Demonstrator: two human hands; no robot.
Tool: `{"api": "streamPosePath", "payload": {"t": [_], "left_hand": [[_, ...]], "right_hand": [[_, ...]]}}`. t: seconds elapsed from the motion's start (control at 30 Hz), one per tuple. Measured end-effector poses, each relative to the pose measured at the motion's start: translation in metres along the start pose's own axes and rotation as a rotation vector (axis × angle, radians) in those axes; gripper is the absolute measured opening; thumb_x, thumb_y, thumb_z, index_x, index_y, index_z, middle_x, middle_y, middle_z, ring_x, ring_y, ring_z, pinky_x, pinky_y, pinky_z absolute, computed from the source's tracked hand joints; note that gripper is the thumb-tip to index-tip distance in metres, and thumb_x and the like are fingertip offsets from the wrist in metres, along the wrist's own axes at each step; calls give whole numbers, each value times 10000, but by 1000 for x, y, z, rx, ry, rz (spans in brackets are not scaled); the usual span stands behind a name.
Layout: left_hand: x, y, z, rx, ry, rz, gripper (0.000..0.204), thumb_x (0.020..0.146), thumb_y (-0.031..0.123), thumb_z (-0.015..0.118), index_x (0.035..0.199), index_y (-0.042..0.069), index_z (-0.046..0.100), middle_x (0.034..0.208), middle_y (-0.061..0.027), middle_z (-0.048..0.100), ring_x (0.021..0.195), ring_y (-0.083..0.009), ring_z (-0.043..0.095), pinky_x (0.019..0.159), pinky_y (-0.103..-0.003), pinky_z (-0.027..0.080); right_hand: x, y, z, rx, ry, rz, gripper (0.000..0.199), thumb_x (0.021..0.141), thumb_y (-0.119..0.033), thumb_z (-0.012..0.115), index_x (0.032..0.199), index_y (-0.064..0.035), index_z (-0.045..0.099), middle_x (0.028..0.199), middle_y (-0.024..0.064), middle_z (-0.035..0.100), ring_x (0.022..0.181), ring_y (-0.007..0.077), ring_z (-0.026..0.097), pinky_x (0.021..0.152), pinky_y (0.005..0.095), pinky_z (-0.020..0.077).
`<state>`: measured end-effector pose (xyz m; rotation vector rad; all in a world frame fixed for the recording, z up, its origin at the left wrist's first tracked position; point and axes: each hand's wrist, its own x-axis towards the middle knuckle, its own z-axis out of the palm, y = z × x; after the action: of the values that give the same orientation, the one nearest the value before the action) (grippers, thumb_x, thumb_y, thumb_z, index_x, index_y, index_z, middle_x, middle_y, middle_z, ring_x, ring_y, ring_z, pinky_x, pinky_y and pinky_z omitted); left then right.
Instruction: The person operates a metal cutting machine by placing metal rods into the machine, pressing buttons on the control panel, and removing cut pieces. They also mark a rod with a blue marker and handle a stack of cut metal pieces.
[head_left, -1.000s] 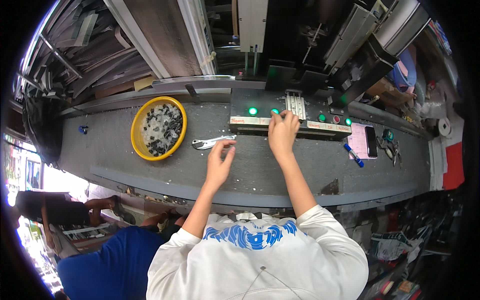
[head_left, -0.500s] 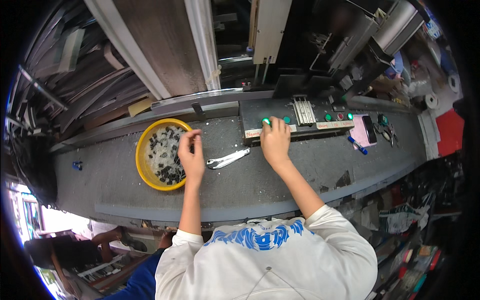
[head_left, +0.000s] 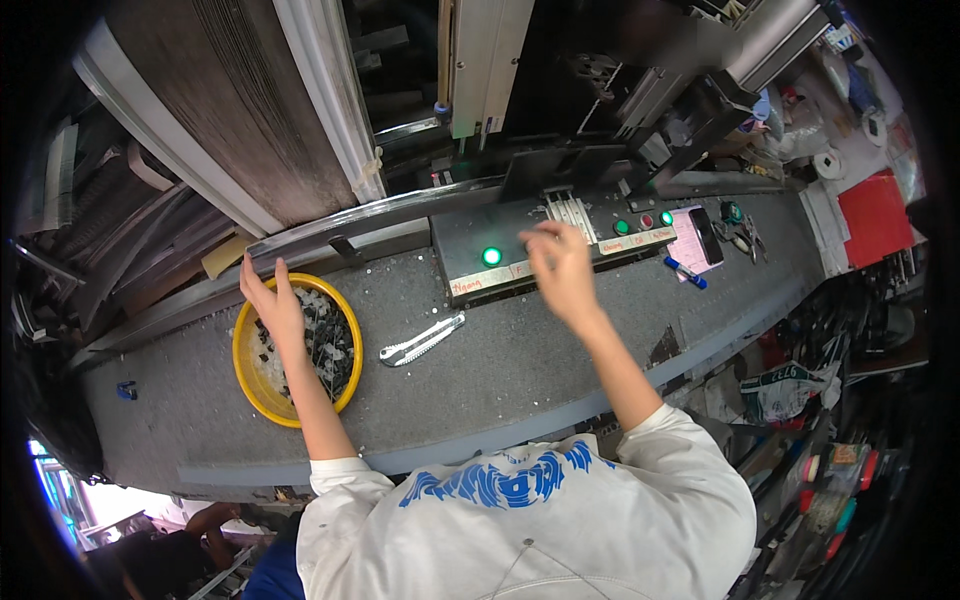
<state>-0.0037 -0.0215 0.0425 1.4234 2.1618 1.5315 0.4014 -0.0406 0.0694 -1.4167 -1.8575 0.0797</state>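
Observation:
My left hand (head_left: 280, 310) is over the far side of a yellow bowl (head_left: 240, 350), thumb apart from the fingers, holding nothing. Inside the bowl lie many small black and clear pieces (head_left: 335, 345). At the black control box (head_left: 465, 232), my right hand (head_left: 562, 270) hovers above the front edge with loosely bent fingers and nothing visible in them. A lit green button (head_left: 492, 256) shows to the left of that hand. Between the bowl and the box, a silver utility knife (head_left: 422, 340) lies on the grey bench (head_left: 480, 380).
Towards the right lie a phone (head_left: 706, 238) on pink paper, a blue marker (head_left: 686, 273) and small hand tools (head_left: 750, 240). A small blue object (head_left: 127, 390) sits at the far left. Metal rails (head_left: 345, 130) and machine parts rise behind the bench.
My right hand has come off the lit green button and shifted right. My left hand has moved from the bowl's right side to its far side, thumb now apart. The view has turned somewhat.

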Motion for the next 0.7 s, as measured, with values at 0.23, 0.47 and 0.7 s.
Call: {"api": "streamPosePath", "payload": {"t": [0.23, 0.47, 0.7], "left_hand": [[-3, -18, 14, 44, -43, -40, 717, 993, 347, 585, 1516, -42, 287, 1568, -258, 273, 1460, -378, 274, 1190, -415, 227], [23, -31, 15, -111, -66, -161, 789, 980, 399, 588, 1514, -82, 261, 1548, -277, 319, 1433, -366, 342, 1177, -395, 250], [42, -37, 7, -201, -90, -291, 776, 977, 418, 585, 1496, -89, 311, 1527, -262, 376, 1428, -330, 365, 1163, -366, 267]], "right_hand": [[-21, -28, 40, -192, -32, -85, 186, 879, -126, 661, 1042, -61, 722, 1163, 123, 608, 1059, 316, 556, 909, 433, 421], [31, 66, 4, 81, 334, 112, 293, 903, -30, 480, 1155, 36, 614, 1217, 217, 566, 1209, 390, 514, 1059, 449, 391], [84, 175, -4, 341, 312, 743, 661, 845, -36, 492, 1455, 145, 315, 1421, 279, 478, 1348, 362, 449, 1135, 365, 312]]}}
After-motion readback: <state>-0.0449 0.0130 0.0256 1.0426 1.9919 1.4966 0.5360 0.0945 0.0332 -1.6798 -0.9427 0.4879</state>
